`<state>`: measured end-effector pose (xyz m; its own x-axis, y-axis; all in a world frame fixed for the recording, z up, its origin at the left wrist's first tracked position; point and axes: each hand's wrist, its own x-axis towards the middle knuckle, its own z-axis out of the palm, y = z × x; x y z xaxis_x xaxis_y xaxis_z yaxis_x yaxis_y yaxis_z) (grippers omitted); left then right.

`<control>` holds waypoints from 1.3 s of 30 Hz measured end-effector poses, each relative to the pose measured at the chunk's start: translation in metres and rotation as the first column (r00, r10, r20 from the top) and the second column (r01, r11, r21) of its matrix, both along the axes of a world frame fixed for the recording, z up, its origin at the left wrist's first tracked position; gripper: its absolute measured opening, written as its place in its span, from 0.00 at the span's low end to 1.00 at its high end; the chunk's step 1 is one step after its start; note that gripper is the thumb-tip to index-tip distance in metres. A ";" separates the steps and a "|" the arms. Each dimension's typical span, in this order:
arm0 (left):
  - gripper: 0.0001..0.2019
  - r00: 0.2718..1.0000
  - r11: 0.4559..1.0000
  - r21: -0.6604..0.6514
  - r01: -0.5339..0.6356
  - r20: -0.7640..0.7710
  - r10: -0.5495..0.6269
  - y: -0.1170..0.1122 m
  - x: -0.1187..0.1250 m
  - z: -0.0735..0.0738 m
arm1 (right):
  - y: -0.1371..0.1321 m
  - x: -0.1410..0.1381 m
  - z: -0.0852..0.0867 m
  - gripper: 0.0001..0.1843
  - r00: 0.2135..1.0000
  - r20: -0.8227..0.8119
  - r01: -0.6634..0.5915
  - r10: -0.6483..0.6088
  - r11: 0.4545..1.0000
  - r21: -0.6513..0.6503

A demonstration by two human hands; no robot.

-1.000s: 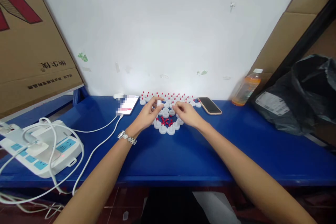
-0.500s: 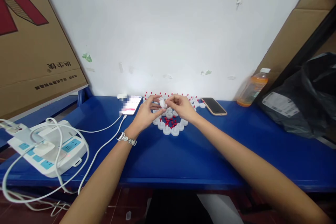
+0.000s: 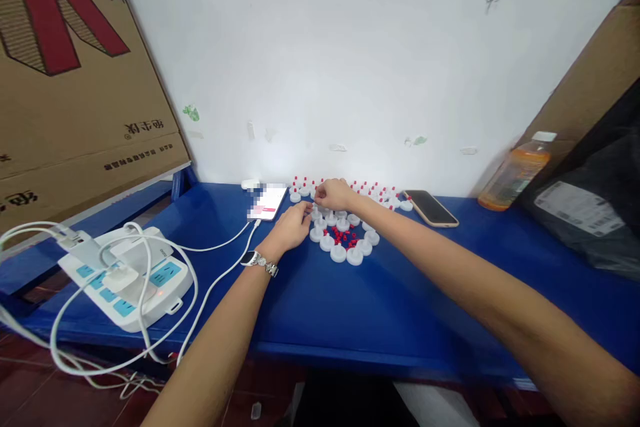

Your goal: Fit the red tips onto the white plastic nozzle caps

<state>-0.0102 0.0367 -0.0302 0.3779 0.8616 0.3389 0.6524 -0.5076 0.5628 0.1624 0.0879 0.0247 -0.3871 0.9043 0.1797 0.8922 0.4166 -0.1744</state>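
My left hand (image 3: 291,227) is at the left edge of a cluster of white nozzle caps, its fingers closed at the side of a white nozzle cap (image 3: 315,207). Just behind and to the right, my right hand (image 3: 336,194) reaches over the caps with thumb and fingers pinched together. Whatever is in that pinch is too small or hidden to make out. Small red tips (image 3: 343,238) lie loose inside a ring of white caps without tips, such as the front cap (image 3: 338,253). Along the wall stand several caps fitted with red tips (image 3: 381,195).
Left of the caps lies a lit phone (image 3: 273,201) on a charging cable; a dark phone (image 3: 431,207) lies to their right. A power strip (image 3: 131,280) with looped white cables takes up the left of the blue table (image 3: 380,320). An orange drink bottle (image 3: 515,173) and black bag (image 3: 595,213) stand right.
Both hands have come down from holding a white cap above the cluster. The right hand moved back over the caps, the left to their left edge. The view has turned slightly left.
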 end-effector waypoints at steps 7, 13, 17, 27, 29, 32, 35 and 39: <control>0.13 0.999 1.000 -0.008 -0.027 0.034 0.027 0.002 -0.001 0.001 | 0.017 0.000 0.003 0.15 0.988 -0.061 0.143 -0.140 0.988 0.061; 0.11 0.998 0.999 0.026 -0.043 0.039 0.042 0.002 -0.001 -0.001 | 0.027 -0.015 -0.003 0.10 0.975 -0.096 0.205 -0.199 0.977 0.060; 0.12 0.996 0.995 0.069 -0.069 0.062 0.065 -0.003 0.001 0.006 | 0.018 -0.010 0.001 0.10 0.959 -0.196 0.221 -0.202 0.972 0.080; 0.21 0.986 0.932 0.358 0.046 0.134 -0.100 -0.044 0.035 0.037 | -0.080 0.031 -0.006 0.20 0.401 -0.912 -0.023 -0.083 0.995 -0.101; 0.17 0.976 0.921 0.376 0.099 0.143 -0.163 -0.049 0.041 0.040 | -0.094 0.036 -0.007 0.21 0.379 -0.922 -0.046 -0.083 0.993 -0.109; 0.17 0.959 0.901 0.400 0.166 0.147 -0.241 -0.054 0.046 0.044 | -0.105 0.042 -0.007 0.23 0.368 -0.926 -0.097 -0.081 0.987 -0.125; 0.18 0.945 0.880 0.411 0.240 0.109 -0.308 -0.057 0.047 0.046 | -0.109 0.040 -0.008 0.24 0.311 -0.945 -0.166 -0.098 0.974 -0.155; 0.15 0.929 0.911 0.347 0.224 0.208 -0.307 -0.054 0.050 0.045 | -0.107 0.041 -0.007 0.27 0.323 -0.945 -0.145 -0.057 0.983 -0.109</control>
<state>0.0393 -0.0174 0.0146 0.4430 0.5755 0.6874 0.3255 -0.8177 0.4748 0.2035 -0.0190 0.0177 -0.0883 0.9425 0.3225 0.0643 0.3285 -0.9423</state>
